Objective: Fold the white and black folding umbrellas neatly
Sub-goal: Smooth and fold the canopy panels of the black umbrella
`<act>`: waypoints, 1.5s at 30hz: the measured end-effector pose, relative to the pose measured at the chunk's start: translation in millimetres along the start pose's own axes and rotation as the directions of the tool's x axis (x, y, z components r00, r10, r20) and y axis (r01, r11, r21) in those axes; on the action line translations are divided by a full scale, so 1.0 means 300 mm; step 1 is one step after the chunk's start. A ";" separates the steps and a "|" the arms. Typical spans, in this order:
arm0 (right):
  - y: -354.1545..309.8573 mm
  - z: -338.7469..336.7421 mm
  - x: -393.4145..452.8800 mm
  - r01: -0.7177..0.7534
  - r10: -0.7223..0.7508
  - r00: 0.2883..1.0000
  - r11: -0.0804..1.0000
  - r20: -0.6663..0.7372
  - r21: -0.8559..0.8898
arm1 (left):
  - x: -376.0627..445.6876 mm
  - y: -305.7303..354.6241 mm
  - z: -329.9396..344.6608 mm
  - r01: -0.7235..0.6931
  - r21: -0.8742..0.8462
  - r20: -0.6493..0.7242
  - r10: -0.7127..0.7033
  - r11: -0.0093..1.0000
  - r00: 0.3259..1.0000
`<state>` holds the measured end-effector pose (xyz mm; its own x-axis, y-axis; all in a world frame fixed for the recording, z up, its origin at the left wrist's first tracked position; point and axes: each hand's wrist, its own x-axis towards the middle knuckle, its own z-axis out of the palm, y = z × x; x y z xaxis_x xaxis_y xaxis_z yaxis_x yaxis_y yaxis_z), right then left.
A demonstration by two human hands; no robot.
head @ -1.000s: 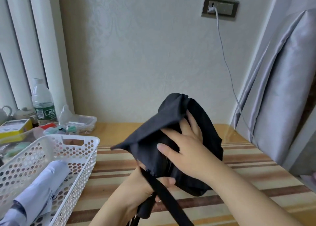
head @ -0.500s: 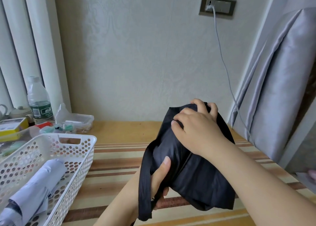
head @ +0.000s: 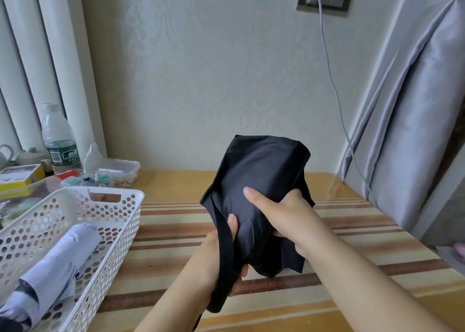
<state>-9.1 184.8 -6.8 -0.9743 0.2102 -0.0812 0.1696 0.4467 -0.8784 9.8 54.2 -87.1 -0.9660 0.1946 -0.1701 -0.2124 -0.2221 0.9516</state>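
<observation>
Over the bench: the black umbrella (head: 259, 193) was held in the air above the striped bench (head: 352, 236), canopy cloth gathered loosely around the shaft, not yet rolled tight.
Left grip: the left hand (head: 221, 258) was curled around the lower end of the bundle, thumb up against the cloth, with the strap (head: 221, 263) hanging across it.
Right grip: the right hand (head: 279, 213) was wrapped around the middle of the cloth, thumb laid flat on the front, other fingers hidden behind the bundle.
White umbrella: it (head: 52, 271) lay folded in the basket (head: 120, 198) at the left, well apart from both hands.
Risk, folds: the cloth looked baggy at the top and lower right; twisting it now would likely trap uneven pleats and give a lumpy roll.
Risk, strap: hanging loose under the left hand, it could get wound inside the cloth, leaving nothing to fasten with.
Risk, hold: if the right hand eased off to regrip, the gathered panels would probably spring open.
Edges: the basket rim sat near the left forearm; a bottle (head: 59, 138) and small clutter stood behind it; a cable (head: 334, 85) ran down the wall at the right.
Room: bare bench lay beneath and ahead of the umbrella, enough by my judgement to set it down.
</observation>
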 end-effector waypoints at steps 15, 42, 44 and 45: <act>0.034 -0.002 0.056 0.163 -0.062 0.974 0.859 -0.219 0.485 | -0.046 0.109 -0.035 0.041 0.086 -0.294 -0.014 0.995 0.956; -0.020 0.039 0.025 0.184 -0.073 0.972 0.832 -0.225 0.523 | -0.076 0.046 0.063 -0.394 0.328 0.116 0.377 0.859 0.919; -0.014 0.040 0.020 0.212 -0.090 0.958 0.861 -0.271 0.462 | -0.077 0.062 0.052 -0.277 0.200 0.172 0.244 0.940 0.954; -0.009 0.043 0.015 0.228 -0.104 0.950 0.878 -0.296 0.422 | -0.079 0.066 0.051 -0.233 0.161 0.200 0.200 0.959 0.959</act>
<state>-15.9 173.2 -10.8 -0.8990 0.4101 0.1538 -0.1358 0.0730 -0.9881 30.8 59.9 -60.4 -0.9394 0.3339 0.0780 0.0454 -0.1044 0.9935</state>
